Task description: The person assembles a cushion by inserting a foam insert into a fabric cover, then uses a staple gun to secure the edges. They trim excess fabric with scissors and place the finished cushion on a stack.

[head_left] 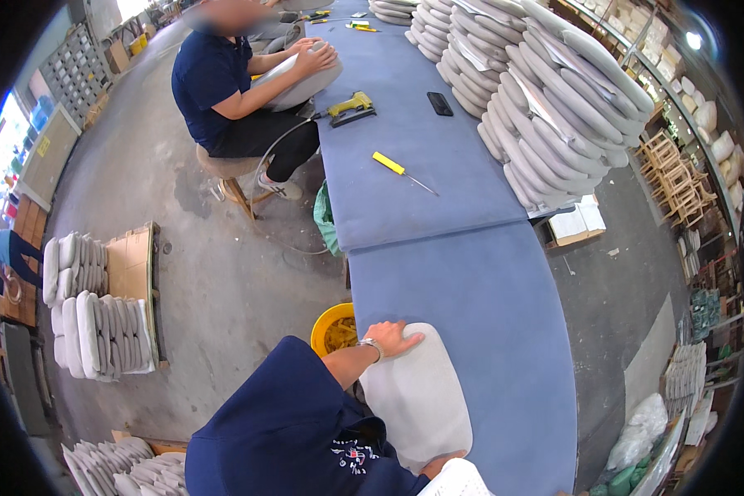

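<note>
A pale grey-white padded seat cushion (422,393) lies on the near part of the blue-covered table (504,331), its left side at the table's edge. My left hand (395,338), with a band at the wrist, grips the cushion's far end, the thumb over its top face. At the near end my right hand (445,465) holds the cushion's edge; most of its fingers are hidden. Farther up the table lie a yellow-handled screwdriver (390,163) and a yellow-green staple gun (352,107) with a hose.
A yellow bucket (316,332) stands left of the table, by my left forearm. A seated co-worker (215,83) holds another cushion (306,83). Tall cushion stacks (554,107) line the table's far right, near a black phone (440,103). More cushions (99,331) sit on a pallet at left.
</note>
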{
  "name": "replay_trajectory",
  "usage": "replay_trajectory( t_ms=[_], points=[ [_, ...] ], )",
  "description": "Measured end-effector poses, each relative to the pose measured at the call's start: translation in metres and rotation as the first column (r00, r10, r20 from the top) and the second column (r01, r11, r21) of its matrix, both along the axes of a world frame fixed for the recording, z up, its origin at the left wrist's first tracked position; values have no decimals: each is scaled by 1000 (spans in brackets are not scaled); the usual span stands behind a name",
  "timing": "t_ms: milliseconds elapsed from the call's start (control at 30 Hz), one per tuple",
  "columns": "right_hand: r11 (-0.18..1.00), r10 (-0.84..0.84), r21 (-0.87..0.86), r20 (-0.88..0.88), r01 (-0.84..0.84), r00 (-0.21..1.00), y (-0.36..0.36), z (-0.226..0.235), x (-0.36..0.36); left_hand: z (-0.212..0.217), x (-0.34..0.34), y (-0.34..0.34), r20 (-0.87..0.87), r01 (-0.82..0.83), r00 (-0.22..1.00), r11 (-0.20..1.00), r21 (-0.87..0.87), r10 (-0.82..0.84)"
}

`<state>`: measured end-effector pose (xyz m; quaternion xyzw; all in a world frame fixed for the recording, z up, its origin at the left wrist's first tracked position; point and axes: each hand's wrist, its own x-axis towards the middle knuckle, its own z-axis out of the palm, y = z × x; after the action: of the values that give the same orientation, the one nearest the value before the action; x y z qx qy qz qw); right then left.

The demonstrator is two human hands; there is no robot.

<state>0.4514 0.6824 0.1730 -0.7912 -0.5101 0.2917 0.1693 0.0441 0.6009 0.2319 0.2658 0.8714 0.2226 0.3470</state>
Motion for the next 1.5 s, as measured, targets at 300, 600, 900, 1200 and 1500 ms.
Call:
replay_trajectory(
  t_ms=[300,600,900,1200,1500],
  points=[
    [982,74,191,-377,0,923,-1,-9,-4,-24,-3,-9,27,-41,999,995,87,39],
    [993,-50,67,-485,94,873,-32,10,17,-59,-31,-54,136,3,990,989,145,-23],
    [976,-197,-22,-524,218,829,-304,-22,-3,-58,-47,-236,35,188,982,982,-23,-187],
    [857,-507,-265,-589,443,629,-468,-44,-52,-34,-80,-270,-98,397,910,915,-71,-402],
    [948,-301,-77,-540,310,786,-390,10,-142,-37,-171,-328,60,104,992,991,86,-110]
  ],
)
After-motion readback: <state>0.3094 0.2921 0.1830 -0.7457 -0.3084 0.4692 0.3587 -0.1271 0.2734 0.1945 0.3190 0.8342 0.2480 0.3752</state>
